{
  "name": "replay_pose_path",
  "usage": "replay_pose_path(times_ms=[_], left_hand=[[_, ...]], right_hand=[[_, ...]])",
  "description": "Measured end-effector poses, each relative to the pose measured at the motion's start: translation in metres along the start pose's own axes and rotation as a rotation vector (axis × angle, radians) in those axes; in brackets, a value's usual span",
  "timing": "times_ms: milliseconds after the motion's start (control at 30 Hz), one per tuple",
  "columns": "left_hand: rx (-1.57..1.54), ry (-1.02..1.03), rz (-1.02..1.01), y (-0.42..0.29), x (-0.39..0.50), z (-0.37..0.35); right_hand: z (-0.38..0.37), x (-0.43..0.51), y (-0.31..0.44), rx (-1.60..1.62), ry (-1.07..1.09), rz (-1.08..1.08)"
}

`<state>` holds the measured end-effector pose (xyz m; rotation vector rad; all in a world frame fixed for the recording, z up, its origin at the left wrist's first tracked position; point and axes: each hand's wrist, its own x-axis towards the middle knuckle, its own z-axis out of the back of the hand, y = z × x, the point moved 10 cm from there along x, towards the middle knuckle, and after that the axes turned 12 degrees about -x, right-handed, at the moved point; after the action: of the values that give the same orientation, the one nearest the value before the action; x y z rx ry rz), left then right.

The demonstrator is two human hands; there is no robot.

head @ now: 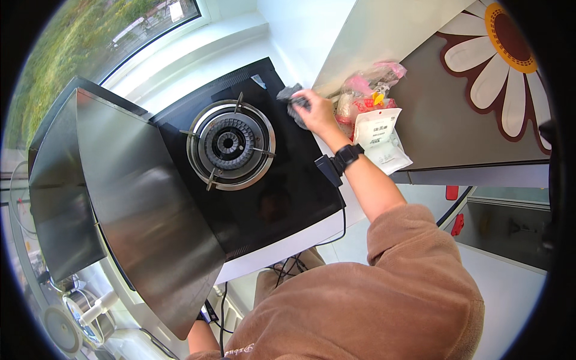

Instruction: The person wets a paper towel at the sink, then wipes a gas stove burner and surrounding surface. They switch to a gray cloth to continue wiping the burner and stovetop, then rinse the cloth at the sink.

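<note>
My right hand [315, 112] grips a crumpled dark grey cloth [293, 108] at the upper right edge of a black glass gas cooktop [288, 166]. To its left sits a round burner [228, 143] with a metal ring and pan supports. A small pale sticker [258, 81] lies near the cooktop's far edge. Only the left forearm shows at the bottom, partly behind a shiny metal panel; my left hand is hidden.
The curved metal panel [144, 193] stands along the cooktop's left side. Right of my right hand are clear plastic bags [360, 96] and a white printed pouch [380, 139]. A window [99, 40] lies beyond. A black cable [344, 225] hangs at the near right corner.
</note>
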<state>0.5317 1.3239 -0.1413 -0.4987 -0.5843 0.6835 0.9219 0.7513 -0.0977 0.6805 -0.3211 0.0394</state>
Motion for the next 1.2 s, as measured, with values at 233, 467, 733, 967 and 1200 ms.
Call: replay_pose_path(times_ms=[233, 467, 733, 967, 1200], left_hand=[[0.013, 0.031, -0.021, -0.005, 0.002, -0.001], [0.005, 0.051, -0.050, -0.013, 0.005, -0.004], [-0.005, 0.108, -0.113, -0.020, 0.012, -0.020], [0.008, 0.109, -0.018, -0.048, 0.017, -0.026], [-0.093, 0.116, 0.103, -0.077, 0.003, -0.012]], right_hand=[[-0.001, -0.069, 0.008, -0.219, 0.329, 0.322], [0.041, -0.184, 0.016, -0.309, 0.345, 0.235], [0.067, -0.252, 0.020, -0.393, 0.255, 0.150], [0.065, -0.284, 0.038, -0.488, -0.042, -0.088], [0.015, -0.310, 0.108, -0.503, -0.063, -0.022]])
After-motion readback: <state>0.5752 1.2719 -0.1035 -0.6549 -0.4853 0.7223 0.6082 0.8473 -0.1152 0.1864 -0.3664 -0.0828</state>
